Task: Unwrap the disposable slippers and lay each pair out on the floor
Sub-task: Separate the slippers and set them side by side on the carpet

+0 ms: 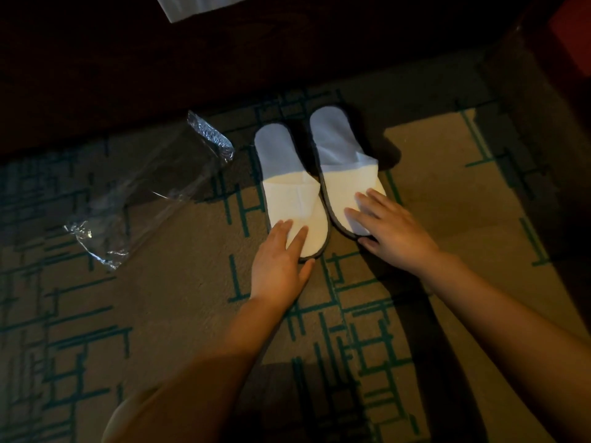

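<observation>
Patterned carpet (179, 292) in brown with teal line work covers the floor, meeting dark wooden furniture (128, 59) beyond. Two white slippers lie side by side on it, toes toward the person, their edges touching near the toes. On the left slipper (289, 187) the left hand (278, 263) lies flat, fingers (295, 243) straight and slightly spread over the toe cap, thumb along the sole's rim. On the right slipper (343, 167) the right hand (391, 228) lies likewise, fingers straight and spread across the toe, thumb at the sole's edge on the carpet. Neither hand grips anything. Beyond the left fingertips and off to their outer side lies an empty clear plastic wrapper (150, 187), crumpled, apart from the slippers. Something pale (188, 6) shows at the far edge.
</observation>
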{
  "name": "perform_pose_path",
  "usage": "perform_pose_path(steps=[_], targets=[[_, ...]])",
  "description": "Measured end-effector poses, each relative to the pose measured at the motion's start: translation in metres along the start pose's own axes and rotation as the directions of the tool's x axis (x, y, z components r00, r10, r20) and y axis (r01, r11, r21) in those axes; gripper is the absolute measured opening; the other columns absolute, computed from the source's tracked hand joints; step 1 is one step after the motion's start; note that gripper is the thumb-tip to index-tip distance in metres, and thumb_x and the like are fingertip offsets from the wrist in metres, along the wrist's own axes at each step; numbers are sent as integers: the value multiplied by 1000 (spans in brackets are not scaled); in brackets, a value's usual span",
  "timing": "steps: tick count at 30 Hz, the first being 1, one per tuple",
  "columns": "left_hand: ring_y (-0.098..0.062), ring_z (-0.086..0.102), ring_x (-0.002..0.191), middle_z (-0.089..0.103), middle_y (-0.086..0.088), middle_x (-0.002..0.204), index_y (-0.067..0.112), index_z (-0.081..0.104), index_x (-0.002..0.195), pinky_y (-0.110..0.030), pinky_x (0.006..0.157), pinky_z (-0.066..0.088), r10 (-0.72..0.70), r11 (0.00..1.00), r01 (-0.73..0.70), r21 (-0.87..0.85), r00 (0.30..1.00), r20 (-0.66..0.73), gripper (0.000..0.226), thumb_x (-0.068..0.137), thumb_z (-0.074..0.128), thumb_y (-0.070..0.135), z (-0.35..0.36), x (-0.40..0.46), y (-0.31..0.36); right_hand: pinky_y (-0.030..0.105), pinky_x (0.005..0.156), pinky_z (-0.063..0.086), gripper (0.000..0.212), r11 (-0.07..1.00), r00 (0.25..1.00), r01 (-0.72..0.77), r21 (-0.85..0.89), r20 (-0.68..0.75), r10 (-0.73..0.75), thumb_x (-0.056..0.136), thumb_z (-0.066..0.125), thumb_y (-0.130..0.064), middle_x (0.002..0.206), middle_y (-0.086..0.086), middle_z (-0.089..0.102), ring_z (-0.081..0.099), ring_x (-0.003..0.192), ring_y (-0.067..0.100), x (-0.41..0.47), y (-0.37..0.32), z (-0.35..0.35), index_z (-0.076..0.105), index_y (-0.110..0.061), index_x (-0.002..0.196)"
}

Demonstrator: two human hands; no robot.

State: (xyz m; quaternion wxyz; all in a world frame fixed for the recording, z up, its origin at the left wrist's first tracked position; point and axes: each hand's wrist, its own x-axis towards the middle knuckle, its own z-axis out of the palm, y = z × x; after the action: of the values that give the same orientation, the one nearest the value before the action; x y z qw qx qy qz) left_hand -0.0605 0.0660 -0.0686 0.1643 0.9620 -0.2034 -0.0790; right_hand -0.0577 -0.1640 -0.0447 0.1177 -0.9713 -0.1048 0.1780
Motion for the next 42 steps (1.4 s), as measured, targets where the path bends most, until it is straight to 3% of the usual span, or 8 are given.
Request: perform_pose_path(steps=[7,22,31,38,42], targets=[[-36,33,136,39,-21,144,11,44,135,-47,109,33,-32,999,32,-26,999,22,60,81,64,29,-7,24,-2,39,116,15,59,1000,999,-24,-3,32,24,93,49,-26,158,4,9,1,146,22,25,2,-10,23,-24,145],[-33,30,138,37,-18,146,13,41,137,-47,112,33,-60,998,61,-32,998,18,62,82,62,31,-6,38,-5,40,116,18,58,1000,1000,-23,-18,18,24,92,50,-23,157,5,13,4,146,23,33,1,-16,25,-22,145],[-36,37,134,42,-21,142,10,46,132,-50,108,37,-46,999,46,-22,999,-11,58,80,66,25,-5,26,-3,42,115,22,52,999,997,-33,-24,-67,31,91,51,-18,153,8,27,16,144,26,20,-6,-4,35,-19,141],[-32,20,142,27,-18,151,12,33,140,-47,116,24,-62,997,65,-46,996,65,60,87,57,25,-9,25,-1,43,115,21,55,999,997,-46,-14,-58,45,91,51,-19,154,10,24,13,145,27,16,-10,-3,32,-18,142],[-31,19,143,26,-16,152,14,32,141,-46,116,24,-53,998,56,-28,994,93,62,87,55,33,-13,21,-2,47,112,27,52,999,996,-48,-12,-75,47,89,53,-20,149,14,33,21,142,31,14,-13,-4,38,-16,139]])
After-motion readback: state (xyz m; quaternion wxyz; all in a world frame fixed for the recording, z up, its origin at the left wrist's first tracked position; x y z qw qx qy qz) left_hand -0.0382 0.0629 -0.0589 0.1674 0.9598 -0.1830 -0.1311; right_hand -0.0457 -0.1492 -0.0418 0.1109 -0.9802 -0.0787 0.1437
